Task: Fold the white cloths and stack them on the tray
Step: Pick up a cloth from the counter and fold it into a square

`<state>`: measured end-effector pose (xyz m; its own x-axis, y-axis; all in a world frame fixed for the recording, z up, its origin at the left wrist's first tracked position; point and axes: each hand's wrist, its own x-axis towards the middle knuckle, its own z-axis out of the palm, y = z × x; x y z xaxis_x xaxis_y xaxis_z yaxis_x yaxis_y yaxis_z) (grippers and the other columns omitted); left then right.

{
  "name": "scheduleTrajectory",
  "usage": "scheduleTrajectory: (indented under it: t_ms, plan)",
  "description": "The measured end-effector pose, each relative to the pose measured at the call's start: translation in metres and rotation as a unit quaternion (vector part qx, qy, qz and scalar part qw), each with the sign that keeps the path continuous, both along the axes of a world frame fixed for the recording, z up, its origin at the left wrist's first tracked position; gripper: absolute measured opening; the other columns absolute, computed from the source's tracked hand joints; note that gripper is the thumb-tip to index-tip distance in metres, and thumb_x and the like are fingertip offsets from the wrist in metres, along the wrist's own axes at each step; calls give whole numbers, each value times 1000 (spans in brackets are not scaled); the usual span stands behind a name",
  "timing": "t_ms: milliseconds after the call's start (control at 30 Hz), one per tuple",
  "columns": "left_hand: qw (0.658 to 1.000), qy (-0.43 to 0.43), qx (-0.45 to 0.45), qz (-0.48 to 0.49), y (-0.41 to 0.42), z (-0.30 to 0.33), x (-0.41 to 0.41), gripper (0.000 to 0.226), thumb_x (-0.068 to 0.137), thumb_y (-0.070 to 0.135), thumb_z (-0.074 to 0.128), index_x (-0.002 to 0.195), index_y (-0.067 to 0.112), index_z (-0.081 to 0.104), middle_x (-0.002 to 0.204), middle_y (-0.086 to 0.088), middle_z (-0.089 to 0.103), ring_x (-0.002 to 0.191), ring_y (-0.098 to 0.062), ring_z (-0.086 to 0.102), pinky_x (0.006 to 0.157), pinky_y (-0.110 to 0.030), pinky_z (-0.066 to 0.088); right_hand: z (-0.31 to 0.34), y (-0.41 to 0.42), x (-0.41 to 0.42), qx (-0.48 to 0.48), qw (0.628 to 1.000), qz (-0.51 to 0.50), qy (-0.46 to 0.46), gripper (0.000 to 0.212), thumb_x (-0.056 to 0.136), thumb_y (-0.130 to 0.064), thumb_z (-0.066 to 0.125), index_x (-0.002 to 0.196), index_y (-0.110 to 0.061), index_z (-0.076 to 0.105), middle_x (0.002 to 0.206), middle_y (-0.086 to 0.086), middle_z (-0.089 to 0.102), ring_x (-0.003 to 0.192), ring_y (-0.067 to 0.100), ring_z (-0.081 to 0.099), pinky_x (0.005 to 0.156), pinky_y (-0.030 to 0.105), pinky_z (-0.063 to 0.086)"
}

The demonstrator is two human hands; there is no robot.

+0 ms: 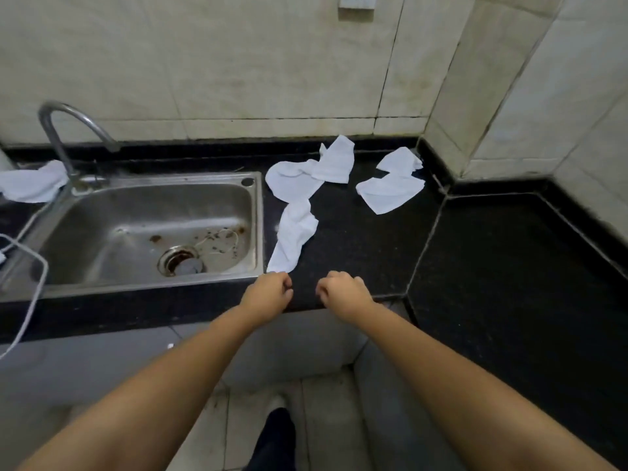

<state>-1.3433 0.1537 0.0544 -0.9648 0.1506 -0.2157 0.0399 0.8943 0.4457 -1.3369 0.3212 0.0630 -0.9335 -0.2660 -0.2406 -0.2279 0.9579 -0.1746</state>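
Note:
Several crumpled white cloths lie on the black countertop (356, 239). A long one (295, 236) runs along the sink's right rim. Another cloth (306, 175) is spread behind it, and a third (390, 186) lies near the back corner. One more cloth (30, 183) sits behind the tap at the far left. My left hand (268, 292) hovers at the counter's front edge with curled fingers, just below the long cloth's near end and holding nothing. My right hand (343, 294) is beside it, also curled and holding nothing. No tray is in view.
A steel sink (258, 232) with a curved tap (61, 130) fills the left of the counter. A white cable (34, 294) hangs over its front left. Tiled walls close off the back and right, where the counter turns the corner. A dark shoe (275, 433) is on the floor below.

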Motion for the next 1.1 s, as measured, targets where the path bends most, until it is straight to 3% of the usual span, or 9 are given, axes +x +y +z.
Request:
scheduleTrajectory:
  t_ms: [267, 367, 433, 500, 600, 700, 833, 1000, 1100]
  plan:
    - [972, 51, -166, -160, -28, -43, -73, 39, 93, 23, 43, 131, 17, 43, 129, -4, 47, 121, -24, 42, 99, -34, 32, -35, -53, -84, 12, 998, 54, 3, 35, 94, -15, 42, 129, -12, 48, 133, 10, 45, 122, 30, 41, 94, 41, 35]
    - [966, 72, -174, -178, -28, -47, -87, 34, 94, 18, 39, 127, 14, 46, 126, -6, 48, 118, -25, 43, 97, -34, 31, -47, -57, -91, 9, 999, 40, 17, 28, 89, -17, 52, 116, -10, 56, 122, 13, 53, 113, 32, 49, 85, 43, 40]
    - [967, 78, -161, -183, -28, -48, -95, 30, 94, 18, 38, 121, 13, 50, 124, -5, 49, 117, -24, 44, 97, -33, 30, -48, -58, -94, 1, 999, 34, 31, 22, 72, -21, 71, 92, -13, 65, 98, 9, 62, 90, 29, 62, 69, 39, 47]
    - [976, 82, -107, -172, -27, -44, -104, 23, 93, 20, 41, 111, 15, 55, 117, -3, 53, 112, -22, 47, 95, -31, 32, -51, -54, -98, -2, 998, 21, 55, 21, 65, -24, 77, 80, -17, 65, 86, 4, 63, 79, 24, 63, 63, 35, 48]
    - [986, 87, 35, -135, -18, -25, -118, 10, 90, 18, 50, 92, 14, 59, 94, 0, 61, 92, -20, 55, 81, -29, 38, -40, -42, -103, -79, 993, -53, 63, 16, 87, -23, 54, 98, -12, 59, 103, 5, 59, 98, 24, 54, 84, 37, 39]
    - [981, 79, 152, -95, 4, 4, -131, 7, 89, 15, 55, 86, 12, 60, 80, 0, 61, 76, -18, 56, 70, -32, 45, -19, -15, -112, -151, 971, -142, 118, 12, 91, -22, 49, 92, -13, 56, 94, 3, 59, 92, 23, 54, 83, 36, 37]
    - [953, 89, 286, -51, 47, 49, -149, 10, 91, 11, 54, 91, 14, 64, 83, 5, 60, 77, -9, 54, 68, -12, 41, 25, 34, -122, -237, 930, -228, 164, 10, 88, -12, 49, 85, -13, 59, 78, 1, 62, 78, 23, 58, 80, 38, 45]
    - [922, 102, 374, -2, 93, 90, -165, 11, 94, 18, 53, 89, 17, 63, 79, 8, 60, 73, -5, 53, 67, -14, 43, 77, 102, -114, -368, 859, -304, 186, 16, 85, -7, 47, 83, -17, 59, 72, -9, 56, 68, 10, 50, 61, 22, 41]
    - [903, 109, 415, 29, 113, 100, -170, 13, 95, 17, 50, 90, 15, 61, 78, 9, 59, 74, -4, 54, 69, -18, 43, 95, 137, -108, -387, 845, -304, 211, 16, 88, -6, 50, 89, -19, 61, 79, -11, 59, 71, 2, 52, 58, 6, 39]
